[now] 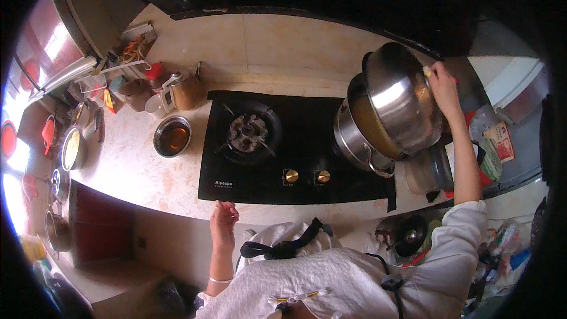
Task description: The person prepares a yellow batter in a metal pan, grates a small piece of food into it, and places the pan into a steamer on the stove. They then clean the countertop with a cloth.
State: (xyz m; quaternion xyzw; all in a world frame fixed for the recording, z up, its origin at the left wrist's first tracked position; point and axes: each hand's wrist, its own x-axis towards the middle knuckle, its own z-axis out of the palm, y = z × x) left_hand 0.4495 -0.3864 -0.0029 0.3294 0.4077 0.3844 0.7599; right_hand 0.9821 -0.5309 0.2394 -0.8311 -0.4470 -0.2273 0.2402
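Observation:
At the right of the black gas hob (pixel 301 141), my right hand (pixel 438 84) grips the far right part of a large domed steel lid (pixel 394 93). The lid is tilted up over a steel pot (pixel 350 141) with loop handles, and yellowish contents show inside the pot. My left hand (pixel 225 215) is by the counter's front edge, near the hob's lower left corner, fingers loosely curled with nothing seen in them. On the counter left of the hob stands a steel bowl (pixel 172 136) of amber liquid.
The left burner (pixel 247 132) is uncovered. Behind the bowl are a jug (pixel 188 91), a white cup (pixel 155 106) and jars. Another bowl (pixel 73 148) with pale contents sits farther left. A range hood hangs above. Right of the pot lies a clear plastic container (pixel 425 170) beside packets.

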